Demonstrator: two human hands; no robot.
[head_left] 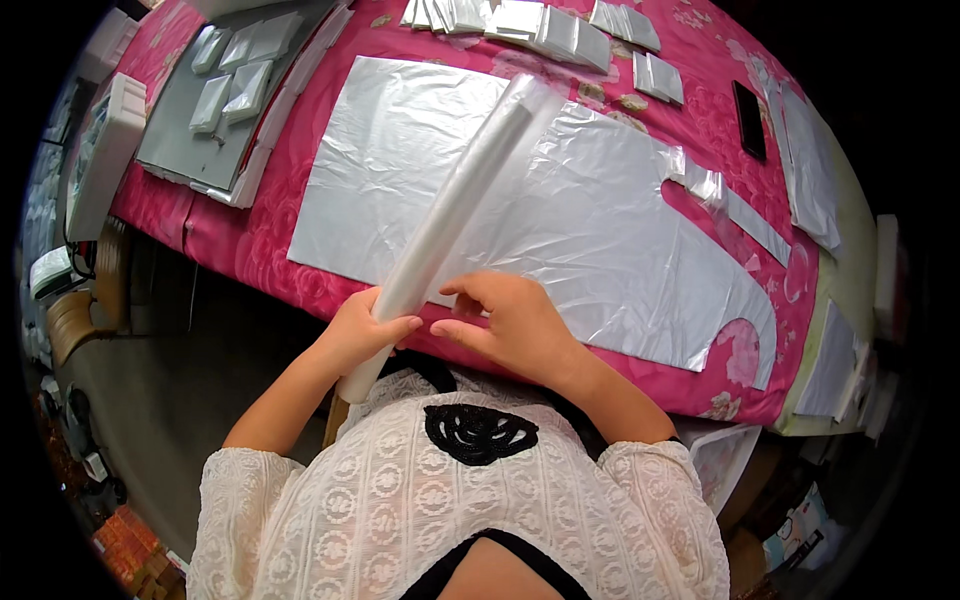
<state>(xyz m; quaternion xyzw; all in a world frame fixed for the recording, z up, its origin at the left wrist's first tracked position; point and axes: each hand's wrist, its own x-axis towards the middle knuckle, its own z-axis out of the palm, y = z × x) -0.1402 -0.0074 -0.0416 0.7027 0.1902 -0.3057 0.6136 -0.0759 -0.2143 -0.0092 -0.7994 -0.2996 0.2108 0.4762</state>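
My left hand (362, 332) grips the lower part of a long strip of folded or rolled translucent white plastic film (440, 228); I cannot tell which. The strip slants up and to the right, its far end above the table. My right hand (515, 322) is just right of the strip, fingers curved and thumb apart, with nothing in it. Under the strip, a silvery-white plastic sheet (610, 250) lies spread out. Its right end has curved cut-outs and narrow straps, like a disposable apron.
Several folded plastic packets (550, 32) line the far side of the pink flowered tablecloth (250, 262). More packets lie on a grey board (180, 150) at the left. A black phone (748, 120) and more plastic sheets (805, 165) are at the right. A wooden chair (85, 310) stands lower left.
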